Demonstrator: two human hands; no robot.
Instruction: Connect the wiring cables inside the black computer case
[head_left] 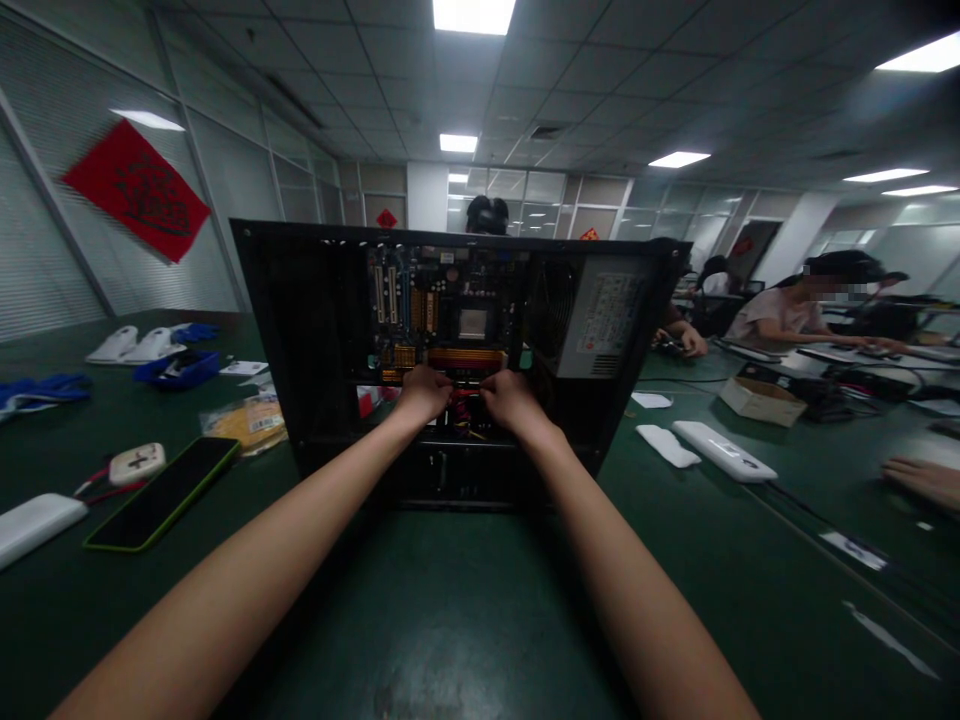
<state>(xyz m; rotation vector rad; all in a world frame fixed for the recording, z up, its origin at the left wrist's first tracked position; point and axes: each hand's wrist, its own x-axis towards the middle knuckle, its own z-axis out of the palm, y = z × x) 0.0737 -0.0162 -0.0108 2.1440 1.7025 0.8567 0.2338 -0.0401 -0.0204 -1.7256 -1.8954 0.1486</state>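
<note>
A black computer case (270, 330) stands upright on the green bench (442, 600), set back from the near edge, its open side facing the person. Inside, a circuit board (484, 288) fills the middle of the back wall, and a silver power supply (611, 315) sits in the upper right corner.

The person's left hand (426, 396) and right hand (513, 402) reach into the lower middle of the case, just below the board. The hands are slightly apart, fingertips turned toward each other, with a red cable (466, 393) between them; whether either is clamped on it cannot be told.

Toward the bench's left edge lie a dark phone (169, 492) with a green rim, a bag (259, 424) of something yellow and, farther back, a blue tray (176, 371). Right of the case are a white power strip (724, 452) and an open cardboard box (761, 398). Beyond the box, a co-worker (784, 312) sits with arms stretched forward.
</note>
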